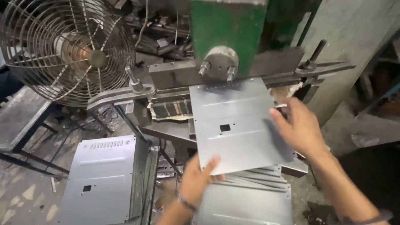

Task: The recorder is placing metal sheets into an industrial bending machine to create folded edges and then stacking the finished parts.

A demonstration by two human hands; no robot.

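A flat grey metal sheet with a small square hole lies on the bed of a green press machine, its far edge under the round ram. My left hand grips the sheet's near left corner, thumb on top. At the right edge, my right hand holds the sheet with fingers spread over it. Under the sheet's near edge sits a stack of similar grey sheets.
A second pile of punched sheets, with slots along the top, stands at lower left. A wire-caged fan fills the upper left. Metal guide arms stick out on both sides of the press. Scrap litters the floor.
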